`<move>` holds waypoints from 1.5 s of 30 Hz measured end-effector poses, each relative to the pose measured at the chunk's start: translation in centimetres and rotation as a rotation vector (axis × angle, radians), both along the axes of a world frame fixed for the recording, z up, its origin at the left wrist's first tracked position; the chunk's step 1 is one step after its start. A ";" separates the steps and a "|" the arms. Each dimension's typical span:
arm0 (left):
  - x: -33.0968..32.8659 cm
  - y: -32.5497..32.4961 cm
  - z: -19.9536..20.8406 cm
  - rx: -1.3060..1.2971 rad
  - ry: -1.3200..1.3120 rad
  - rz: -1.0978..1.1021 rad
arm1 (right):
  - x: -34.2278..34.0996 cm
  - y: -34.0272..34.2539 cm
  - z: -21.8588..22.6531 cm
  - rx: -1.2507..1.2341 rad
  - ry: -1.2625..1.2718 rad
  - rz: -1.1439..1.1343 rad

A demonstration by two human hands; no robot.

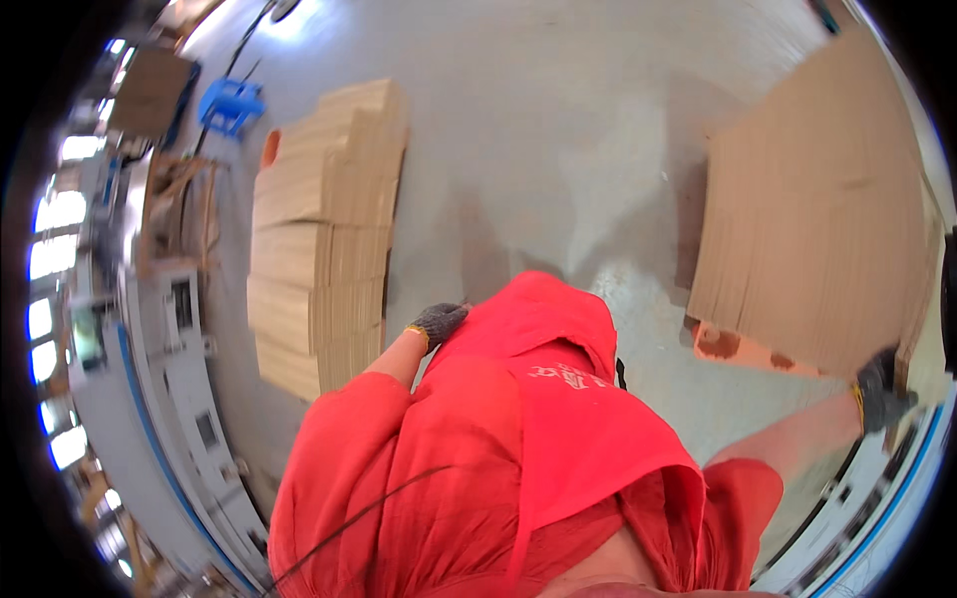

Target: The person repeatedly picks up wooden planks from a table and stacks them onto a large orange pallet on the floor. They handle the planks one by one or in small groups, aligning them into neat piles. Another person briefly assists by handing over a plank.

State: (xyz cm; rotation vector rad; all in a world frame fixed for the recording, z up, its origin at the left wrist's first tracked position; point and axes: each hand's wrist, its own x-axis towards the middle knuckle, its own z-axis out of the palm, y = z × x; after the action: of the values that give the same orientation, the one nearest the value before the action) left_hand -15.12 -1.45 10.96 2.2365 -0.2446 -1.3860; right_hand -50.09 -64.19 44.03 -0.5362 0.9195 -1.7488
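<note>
My left hand (439, 323), in a grey knit glove with a yellow cuff, hangs beside the front of my red apron (598, 429). Its fingers point toward the apron and are partly turned from view, so whether they are closed is unclear. Out to the right, my right hand (883, 393), in a dark glove, grips the near corner of a brown cardboard sheet (817, 199). That sheet lies on top of a stack of large flat sheets. Under the stack, the edge of an orange pallet (743, 349) shows.
Left of me stands a long stack of folded tan cardboard (344, 239), with a bit of orange at its far end. A blue plastic stool (230, 106) is beyond it. Long pale machines (169, 399) run along the left; another machine edge (877, 528) borders the lower right.
</note>
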 end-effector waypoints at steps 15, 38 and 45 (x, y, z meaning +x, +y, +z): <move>-10.7 9.2 0.3 0.141 -0.072 0.046 | 18.4 14.1 -25.1 0.726 -0.100 1.213; -8.8 6.5 2.2 0.247 -0.228 -0.159 | 12.6 19.4 -36.1 1.176 0.121 1.083; -11.0 7.6 2.2 0.152 -0.381 -0.327 | 14.5 19.3 -36.6 1.205 0.169 1.136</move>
State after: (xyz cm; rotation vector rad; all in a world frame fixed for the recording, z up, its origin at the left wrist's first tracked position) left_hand -26.14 6.10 13.13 2.6707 -0.6808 -1.1478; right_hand -35.57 -44.92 7.46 -0.2571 1.2289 -0.0140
